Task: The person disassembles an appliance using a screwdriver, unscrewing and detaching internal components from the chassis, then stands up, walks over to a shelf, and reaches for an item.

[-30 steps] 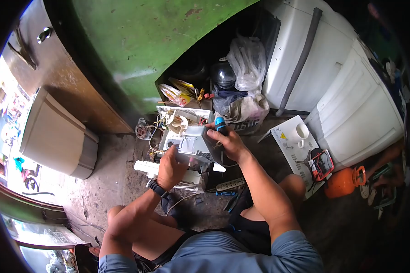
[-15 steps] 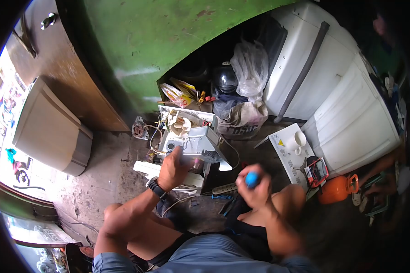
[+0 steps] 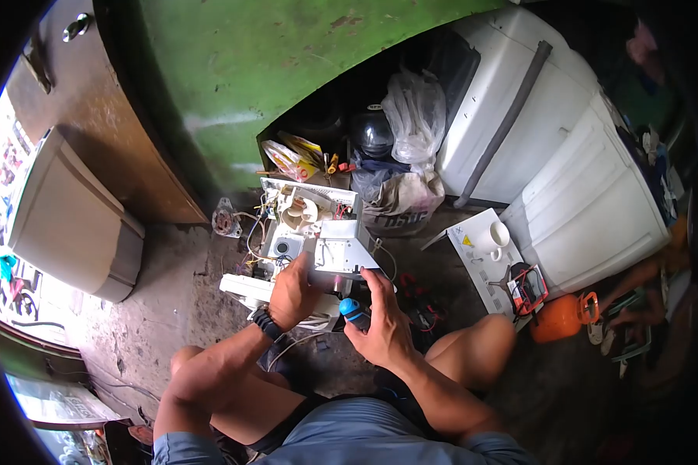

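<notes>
An opened white appliance (image 3: 349,191), with the look of a microwave oven, sits on the floor, its wires and white plastic fan housing (image 3: 298,209) exposed. My left hand (image 3: 293,293) is closed on the near edge of a light metal panel (image 3: 340,252) at the appliance's front. In my right hand (image 3: 384,333) is a screwdriver (image 3: 354,312) with a blue-ended dark handle; its shaft is hidden. The right index finger reaches up to the panel's near right corner. A white part (image 3: 244,287) lies below the panel, partly covered by my left hand.
A small motor (image 3: 225,221) on wires lies left of the appliance. To the right are a white sheet-metal cover (image 3: 473,240) bearing a mug (image 3: 498,239), a red-framed device (image 3: 529,287) and an orange tank (image 3: 558,319). Red and black leads (image 3: 426,306) lie on the floor near my right knee.
My right hand has moved left and up to the panel with the screwdriver. The panel has turned so its top face shows more. The view has shifted slightly.
</notes>
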A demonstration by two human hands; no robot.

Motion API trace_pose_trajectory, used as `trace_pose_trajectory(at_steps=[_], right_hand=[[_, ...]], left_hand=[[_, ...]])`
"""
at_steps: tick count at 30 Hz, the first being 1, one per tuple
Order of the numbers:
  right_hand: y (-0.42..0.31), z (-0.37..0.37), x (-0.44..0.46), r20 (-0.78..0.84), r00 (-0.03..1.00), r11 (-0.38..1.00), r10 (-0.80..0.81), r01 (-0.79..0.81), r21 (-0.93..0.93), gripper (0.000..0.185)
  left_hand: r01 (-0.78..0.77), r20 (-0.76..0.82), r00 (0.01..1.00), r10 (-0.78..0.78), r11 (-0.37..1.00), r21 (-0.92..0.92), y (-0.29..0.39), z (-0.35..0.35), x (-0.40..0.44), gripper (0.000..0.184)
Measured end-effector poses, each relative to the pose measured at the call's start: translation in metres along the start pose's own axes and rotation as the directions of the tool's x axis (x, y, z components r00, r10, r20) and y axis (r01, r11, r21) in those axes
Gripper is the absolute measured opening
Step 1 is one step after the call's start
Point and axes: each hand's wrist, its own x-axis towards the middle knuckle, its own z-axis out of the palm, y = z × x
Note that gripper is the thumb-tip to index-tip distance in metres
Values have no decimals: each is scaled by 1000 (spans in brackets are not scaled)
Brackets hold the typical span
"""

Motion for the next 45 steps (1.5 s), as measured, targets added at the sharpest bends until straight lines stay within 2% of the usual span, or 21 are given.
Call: trace_pose_trajectory(at_steps=[2,6,9,11,14,23,32,34,36,42,45], right_hand=[[0,1,2,-22,1000,1000,8,-8,16,94],[2,3,2,-31,998,999,51,-51,-3,90],[7,1,3,-61,998,995,31,-37,-91,83],[7,-1,4,22,989,986,149,-147,-79,76],[6,0,2,-33,988,987,153,-155,-52,68],[12,13,-8,-174,985,993,21,-41,-110,69],[10,10,-2,-210,977,999,24,-32,-32,61],[10,10,-2,-222,975,999,28,-36,-31,60],[9,10,-2,-235,971,999,33,-41,-31,60],[4,13,-4,-253,967,998,27,-43,-55,65],[-1,12,-6,-274,961,996,-32,7,-94,71]], left_hand=[[-1,-10,1000,1,1000,-9,6,-2,2,31],[12,16,1000,-11,999,-45,18,-6,2,32],[18,51,999,-17,1000,-15,12,-3,0,36],[5,54,999,-5,1000,-3,9,-1,-1,35],[-49,40,998,49,999,-7,9,1,-1,35],[-24,36,999,25,999,-29,11,-3,1,36],[-9,30,1000,10,1000,-19,12,-2,1,35],[-62,-15,998,63,997,39,7,2,1,34],[-54,-13,998,54,998,23,6,3,1,34],[-56,-9,998,56,998,-3,10,-1,2,34],[-55,-10,998,55,998,-10,13,-2,3,34]])
